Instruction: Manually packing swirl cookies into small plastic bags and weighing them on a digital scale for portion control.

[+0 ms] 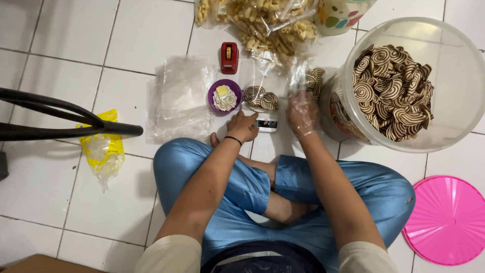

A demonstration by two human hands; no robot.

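Note:
I sit cross-legged on white floor tiles. My left hand (243, 126), bare with a black wrist band, rests on the front of a small white scale (267, 124). A clear bag with a few brown-and-cream swirl biscuits (261, 98) sits on the scale. My right hand (302, 113) wears a clear plastic glove and hovers by the scale's right side; whether it grips the bag is unclear. To the right, a large clear tub (444, 76) holds several swirl biscuits (391, 91).
A stack of empty clear bags (179, 98) lies left of a purple bowl of small labels (224, 96). A red tape dispenser (229, 57) and bagged yellow snacks (268, 23) lie behind. A pink lid (447, 220), yellow bag (102, 149) and black bar (60, 126) flank me.

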